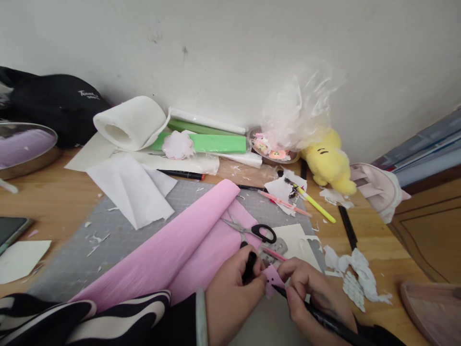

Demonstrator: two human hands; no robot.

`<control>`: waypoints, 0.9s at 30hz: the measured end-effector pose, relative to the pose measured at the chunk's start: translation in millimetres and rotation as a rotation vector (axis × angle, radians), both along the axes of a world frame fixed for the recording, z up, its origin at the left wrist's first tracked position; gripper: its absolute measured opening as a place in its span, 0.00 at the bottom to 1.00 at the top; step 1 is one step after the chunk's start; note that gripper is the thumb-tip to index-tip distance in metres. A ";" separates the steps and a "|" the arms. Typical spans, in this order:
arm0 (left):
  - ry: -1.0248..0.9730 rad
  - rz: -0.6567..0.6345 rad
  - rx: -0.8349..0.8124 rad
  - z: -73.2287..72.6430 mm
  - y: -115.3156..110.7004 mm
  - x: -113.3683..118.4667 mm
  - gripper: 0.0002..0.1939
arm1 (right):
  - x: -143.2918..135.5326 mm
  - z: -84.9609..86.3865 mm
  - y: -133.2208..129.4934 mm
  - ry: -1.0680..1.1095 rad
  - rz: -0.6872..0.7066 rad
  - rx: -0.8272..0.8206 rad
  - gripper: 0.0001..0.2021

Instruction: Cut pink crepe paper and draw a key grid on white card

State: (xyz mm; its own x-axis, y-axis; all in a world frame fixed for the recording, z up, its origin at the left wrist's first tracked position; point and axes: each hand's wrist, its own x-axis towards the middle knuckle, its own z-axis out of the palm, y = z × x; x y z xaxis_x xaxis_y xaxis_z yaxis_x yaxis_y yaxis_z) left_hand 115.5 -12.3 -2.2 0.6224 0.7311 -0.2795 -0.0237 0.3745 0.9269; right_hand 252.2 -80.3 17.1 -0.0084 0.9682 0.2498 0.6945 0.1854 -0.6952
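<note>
My left hand (232, 295) pinches a small pink paper piece (275, 278) with black dots on it. A short black item (249, 265), which looks like a pen cap, is also tucked in its fingers. From the other side, my right hand (319, 287) grips a black marker (326, 321), its fine tip at the pink piece. My right fingers come close to the piece's upper right edge; whether they touch it I cannot tell. Black-handled scissors (248, 229) lie just beyond my left hand, on a large folded sheet of pink crepe paper (162, 245).
A grey cutting mat (126, 262) with paper scraps lies under the crepe paper. Behind are a white paper roll (139, 117), green paper packs (219, 143) and a bowl (295, 157) of small decorations. Rightward sit a yellow plush toy (329, 161), a yellow pen (317, 205) and crumpled tissue (360, 269).
</note>
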 end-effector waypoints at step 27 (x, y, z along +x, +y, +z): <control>-0.029 -0.018 0.016 -2.9 -0.8 -1.3 0.09 | -2.4 2.5 2.1 -0.030 -0.026 -0.016 0.12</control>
